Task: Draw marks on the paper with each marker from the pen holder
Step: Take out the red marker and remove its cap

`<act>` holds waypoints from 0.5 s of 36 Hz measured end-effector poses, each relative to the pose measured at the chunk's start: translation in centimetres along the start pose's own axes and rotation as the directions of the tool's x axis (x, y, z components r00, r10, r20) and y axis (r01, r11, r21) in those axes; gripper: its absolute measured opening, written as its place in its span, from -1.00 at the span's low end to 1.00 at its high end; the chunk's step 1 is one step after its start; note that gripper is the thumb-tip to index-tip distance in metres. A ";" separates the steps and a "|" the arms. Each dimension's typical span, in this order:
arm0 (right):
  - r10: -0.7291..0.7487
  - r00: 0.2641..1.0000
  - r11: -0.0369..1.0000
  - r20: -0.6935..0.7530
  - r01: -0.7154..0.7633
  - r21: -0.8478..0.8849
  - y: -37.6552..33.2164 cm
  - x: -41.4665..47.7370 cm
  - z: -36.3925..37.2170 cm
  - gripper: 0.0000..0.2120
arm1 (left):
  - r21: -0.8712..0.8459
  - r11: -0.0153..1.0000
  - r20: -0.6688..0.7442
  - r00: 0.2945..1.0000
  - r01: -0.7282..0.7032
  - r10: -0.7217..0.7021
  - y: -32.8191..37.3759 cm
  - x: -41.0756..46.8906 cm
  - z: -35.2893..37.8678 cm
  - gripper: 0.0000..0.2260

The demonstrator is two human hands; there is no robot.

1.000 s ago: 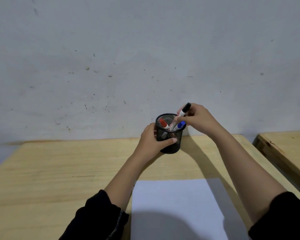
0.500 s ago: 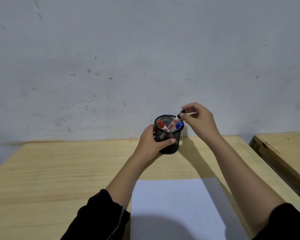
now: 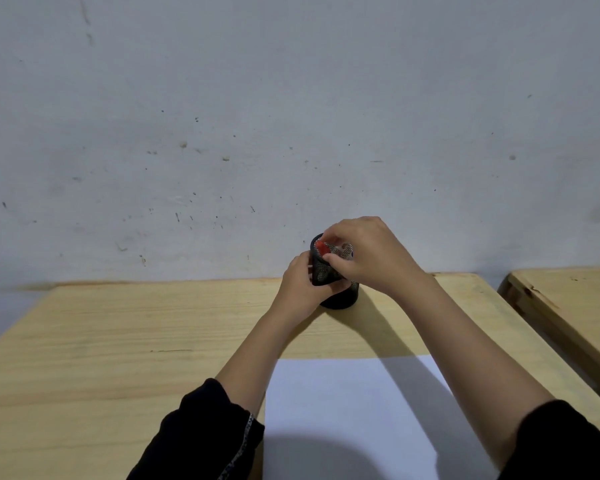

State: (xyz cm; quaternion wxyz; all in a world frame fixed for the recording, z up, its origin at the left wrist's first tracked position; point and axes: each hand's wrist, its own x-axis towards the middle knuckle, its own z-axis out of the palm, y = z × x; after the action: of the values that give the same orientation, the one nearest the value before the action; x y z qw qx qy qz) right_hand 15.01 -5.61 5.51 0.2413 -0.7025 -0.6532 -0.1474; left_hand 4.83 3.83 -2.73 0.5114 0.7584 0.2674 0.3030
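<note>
A black mesh pen holder [image 3: 340, 300] stands at the far edge of the wooden table [image 3: 118, 341], tilted slightly left. My left hand [image 3: 300, 289] grips its left side. My right hand [image 3: 371, 254] covers the holder's mouth, with forefinger and thumb pinched around the red cap of a marker [image 3: 323, 249] that sticks up inside. Other marker barrels [image 3: 343, 251] show only partly under my fingers; the black-capped one is hidden. A blank white sheet of paper [image 3: 354, 410] lies in front of me, partly shadowed.
A grey scuffed wall [image 3: 291, 133] rises right behind the holder. A second wooden table [image 3: 568, 306] stands to the right across a narrow gap. Bare wood stretches left of the paper.
My right hand lowered the black-capped marker into the holder, let it go, and moved left over the opening onto the red cap. The left hand stayed on the holder.
</note>
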 end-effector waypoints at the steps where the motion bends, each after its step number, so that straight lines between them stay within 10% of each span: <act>1: -0.002 1.000 1.000 0.012 0.002 -0.028 0.1 0.1 0.1 -0.77 | 0.000 1.000 0.000 1.000 0.000 0.000 0.0 0.0 0.0 -0.37; 18: 0.178 0.981 0.929 -0.081 -0.140 0.344 -0.5 -1.0 -1.1 -0.89 | 0.080 0.997 -0.029 1.000 0.008 -0.005 1.0 -0.5 0.2 -0.48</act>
State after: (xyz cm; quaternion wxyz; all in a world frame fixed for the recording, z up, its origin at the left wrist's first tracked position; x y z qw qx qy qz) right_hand 14.56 -7.01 6.04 0.4048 -0.6923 -0.5951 -0.0525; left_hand 4.74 3.07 -1.97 0.4776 0.7729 0.2892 0.3014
